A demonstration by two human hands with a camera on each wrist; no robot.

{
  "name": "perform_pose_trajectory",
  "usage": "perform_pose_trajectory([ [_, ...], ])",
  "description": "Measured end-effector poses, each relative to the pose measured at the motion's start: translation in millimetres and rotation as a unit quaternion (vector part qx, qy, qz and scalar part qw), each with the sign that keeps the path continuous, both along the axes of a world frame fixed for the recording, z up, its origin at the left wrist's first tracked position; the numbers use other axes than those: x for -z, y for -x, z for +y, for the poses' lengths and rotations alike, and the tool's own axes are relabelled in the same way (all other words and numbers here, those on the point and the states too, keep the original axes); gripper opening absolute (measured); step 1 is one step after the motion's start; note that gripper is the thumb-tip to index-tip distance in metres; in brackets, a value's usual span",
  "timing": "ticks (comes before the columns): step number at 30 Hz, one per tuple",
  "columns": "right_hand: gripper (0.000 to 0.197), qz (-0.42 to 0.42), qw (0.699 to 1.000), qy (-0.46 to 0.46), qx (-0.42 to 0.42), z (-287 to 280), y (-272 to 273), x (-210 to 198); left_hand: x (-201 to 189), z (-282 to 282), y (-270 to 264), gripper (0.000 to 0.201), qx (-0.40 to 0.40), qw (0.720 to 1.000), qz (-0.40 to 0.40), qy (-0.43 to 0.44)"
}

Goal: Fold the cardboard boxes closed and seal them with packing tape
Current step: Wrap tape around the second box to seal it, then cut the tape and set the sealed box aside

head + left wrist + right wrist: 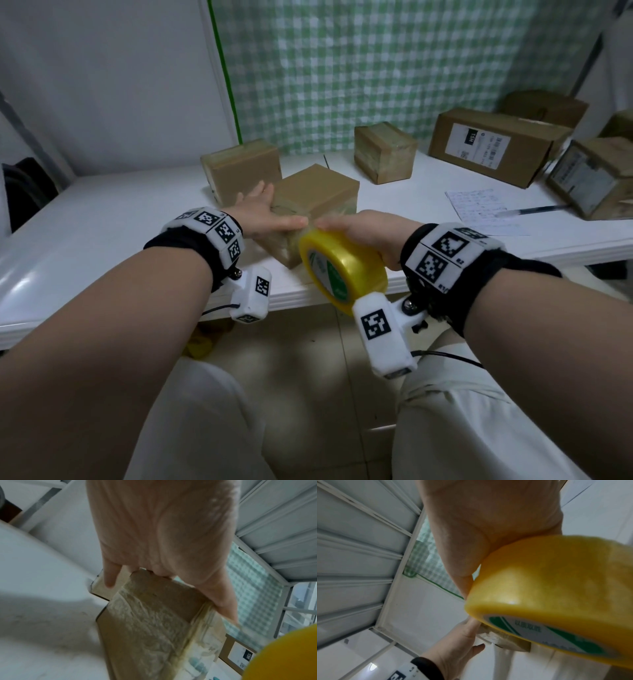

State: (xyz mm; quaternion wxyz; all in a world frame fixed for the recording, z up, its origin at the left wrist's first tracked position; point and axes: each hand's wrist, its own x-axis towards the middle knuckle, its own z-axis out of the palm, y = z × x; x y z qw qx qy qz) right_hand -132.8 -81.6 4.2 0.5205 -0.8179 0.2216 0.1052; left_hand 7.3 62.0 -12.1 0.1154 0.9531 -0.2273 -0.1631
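A small brown cardboard box (318,192), wrapped in wrinkled clear tape, sits near the front edge of the white table (120,219). My left hand (270,216) lies against its left side with straight fingers, the thumb along its near top edge. The left wrist view shows that left hand (163,534) on the taped box (154,622). My right hand (363,229) grips a yellow roll of packing tape (342,270) right at the box's near corner. In the right wrist view the right hand (488,520) wraps round the tape roll (556,581), with the left hand (458,642) below.
Two more small taped boxes (241,168) (385,150) stand behind. Larger labelled boxes (493,144) (592,178) fill the right end of the table. A written sheet (479,209) and a pen (531,210) lie at the right. A green checked curtain (376,68) hangs behind.
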Motion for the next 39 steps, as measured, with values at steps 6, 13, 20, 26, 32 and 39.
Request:
perform_pose_trajectory([
  [6, 0.018, -0.025, 0.987, -0.152, 0.044, -4.8, -7.3, 2.3, 3.2, -8.9, -6.4, 0.084, -0.007, 0.985, -0.141, 0.096],
  [13, 0.038, -0.048, 0.982, -0.176, 0.038, -6.8, -30.2, 9.3, -4.0, -8.8, 7.7, 0.075, -0.138, 0.961, 0.082, 0.225],
  [20, 0.054, -0.045, 0.984, -0.169, -0.019, -19.1, -37.2, 20.6, -3.3, -13.4, 27.7, 0.064, -0.207, 0.883, 0.264, 0.328],
  [26, 0.041, -0.045, 0.991, -0.126, -0.002, -44.6, -42.1, 24.5, -3.5, -23.6, 38.5, 0.015, -0.305, 0.769, 0.334, 0.452],
  [32, 0.020, -0.092, 0.986, -0.045, 0.135, -76.8, -56.0, 43.6, -5.5, -29.6, 32.4, 0.011, -0.345, 0.690, 0.353, 0.529],
  [39, 0.051, -0.012, 0.979, 0.201, 0.023, -82.0, -72.3, 65.6, -13.8, -25.0, 21.2, 0.006, -0.333, 0.741, 0.317, 0.490],
])
